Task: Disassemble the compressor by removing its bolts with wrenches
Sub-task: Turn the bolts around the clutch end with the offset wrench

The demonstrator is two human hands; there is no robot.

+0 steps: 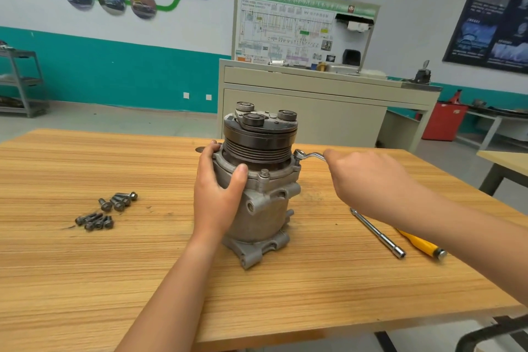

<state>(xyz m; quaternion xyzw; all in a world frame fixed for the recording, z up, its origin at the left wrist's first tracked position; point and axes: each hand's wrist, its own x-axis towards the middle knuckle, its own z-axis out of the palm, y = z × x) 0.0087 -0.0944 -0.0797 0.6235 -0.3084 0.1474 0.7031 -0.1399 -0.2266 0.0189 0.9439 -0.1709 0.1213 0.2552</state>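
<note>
While the compressor (pixel 258 188) stands upright on its mounting feet near the middle of the wooden desk (pixel 85 280), I see my two forearms reaching in from the near edge. My left hand (pixel 218 194) is wrapped against the compressor's left side, thumb across the front of the housing just under the flange, fingers (pixel 210 148) curled over the rim behind. My right hand (pixel 368 183) is closed around the handle of a ring wrench (pixel 310 155), whose ring end sits on a bolt (pixel 297 161) standing up from the flange at the compressor's right. Another bolt head (pixel 264 172) shows on the front of the flange. To the right, under my forearm, a socket extension bar (pixel 380 234) and a yellow-handled tool (pixel 423 244) lie on the desk side by side. Well to the left lie two small heaps of loose bolts (pixel 107 210). Above the housing, the grooved black pulley (pixel 258 146) faces up. Beyond the desk stands a beige training cabinet (pixel 314 106) with a wiring-diagram board.
</note>
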